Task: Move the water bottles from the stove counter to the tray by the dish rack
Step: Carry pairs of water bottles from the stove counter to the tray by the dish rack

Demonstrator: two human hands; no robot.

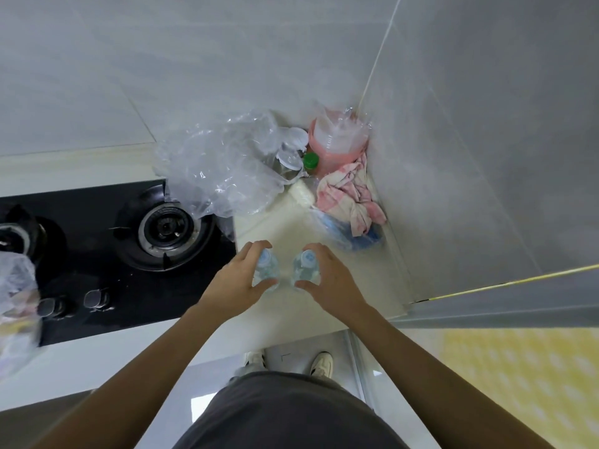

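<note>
Two bare forearms reach out from a person in a dark grey garment toward a pale desk (340, 286) beside a black gas stove (107, 254), seen from above. Left hand (236, 280) curls around the left water bottle (266, 265), its fingers (256, 249) arched over the far side and the thumb pressed to the near side, gripping the clear plastic. Right hand (327, 280) mirrors it on the right water bottle (304, 265), fingers wrapped behind the bottle and thumb in front, closed on it. Both bottles stand upright just beside each other, on the desk immediately right of the stove's edge, their pale blue caps facing the camera; whether they are touching cannot be told. Beyond the bottles, farther from the stove's front knobs (74, 303), a crumpled clear plastic bag (220, 170) spills partly over the stove's right burner (167, 228). Behind it, in the tiled wall corner, stand a pink container (337, 147) wrapped in clear film, a green bottle cap (311, 161) and a pink-and-white checked cloth (350, 196) draped over a blue item. At the stove's left side another plastic bag (16, 286) blurs the frame edge. Below the desk edge, two white shoes (321, 364) stand on the grey floor.
</note>
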